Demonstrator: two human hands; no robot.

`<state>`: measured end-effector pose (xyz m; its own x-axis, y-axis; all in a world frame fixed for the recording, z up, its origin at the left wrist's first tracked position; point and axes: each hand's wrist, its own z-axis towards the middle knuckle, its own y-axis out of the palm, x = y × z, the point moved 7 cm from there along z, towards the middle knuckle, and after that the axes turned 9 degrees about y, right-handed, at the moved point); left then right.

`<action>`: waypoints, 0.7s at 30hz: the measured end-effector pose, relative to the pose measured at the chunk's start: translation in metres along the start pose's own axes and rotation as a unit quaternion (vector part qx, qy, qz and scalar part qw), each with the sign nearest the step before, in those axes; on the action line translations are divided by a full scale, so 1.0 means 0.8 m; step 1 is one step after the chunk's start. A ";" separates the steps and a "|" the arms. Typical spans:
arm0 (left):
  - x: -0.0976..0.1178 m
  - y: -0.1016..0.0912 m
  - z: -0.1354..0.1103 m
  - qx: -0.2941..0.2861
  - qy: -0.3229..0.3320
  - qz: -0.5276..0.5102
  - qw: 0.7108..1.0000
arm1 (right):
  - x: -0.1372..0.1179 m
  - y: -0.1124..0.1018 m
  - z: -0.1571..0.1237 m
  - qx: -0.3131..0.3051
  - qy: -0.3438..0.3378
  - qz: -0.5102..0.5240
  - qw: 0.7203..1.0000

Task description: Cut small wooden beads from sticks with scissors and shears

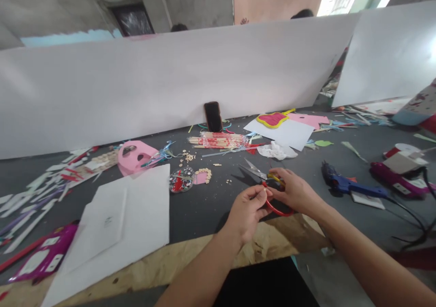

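My left hand (247,211) is closed, with thumb and fingers pinching a thin red strip (281,213) that curves down to the right over the table's front edge. Close beside it, my right hand (294,190) is closed around the yellow-and-black handles of a pair of scissors (256,169). The scissor blades point away to the upper left and are spread a little. Both hands meet near the red strip's upper end. The right fingers partly hide the scissor handles.
White sheets (143,211) and a heart-shaped box of beads (180,180) lie left. A phone (213,116) leans on the white partition (153,80) behind bundled sticks (218,140). On the right are a blue glue gun (354,186), its cord, and a crumpled tissue (276,150).
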<state>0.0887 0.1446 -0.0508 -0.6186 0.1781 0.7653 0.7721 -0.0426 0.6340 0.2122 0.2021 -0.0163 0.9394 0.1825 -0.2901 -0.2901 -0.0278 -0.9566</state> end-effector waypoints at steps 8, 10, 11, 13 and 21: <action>0.007 -0.014 -0.016 0.028 0.016 0.079 0.996 | -0.027 0.011 -0.004 -0.046 -0.081 0.016 0.996; 0.010 -0.021 -0.019 0.040 0.022 0.105 0.993 | -0.027 0.013 -0.001 -0.047 -0.086 0.005 0.995; 0.011 -0.025 -0.021 0.045 0.025 0.120 0.991 | -0.026 0.013 0.000 -0.046 -0.084 -0.001 0.995; 0.015 -0.029 -0.024 0.046 0.041 0.142 0.988 | -0.023 0.012 0.001 -0.040 -0.076 -0.010 0.996; 0.052 -0.029 -0.033 -0.034 0.073 0.235 0.969 | 0.027 -0.013 0.017 0.023 0.006 -0.039 0.999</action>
<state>0.0417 0.1271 -0.0307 -0.2196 -0.0175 0.9754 0.9649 -0.1515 0.2145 0.2329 0.2196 -0.0123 0.9614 0.1714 -0.2151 -0.2234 0.0305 -0.9742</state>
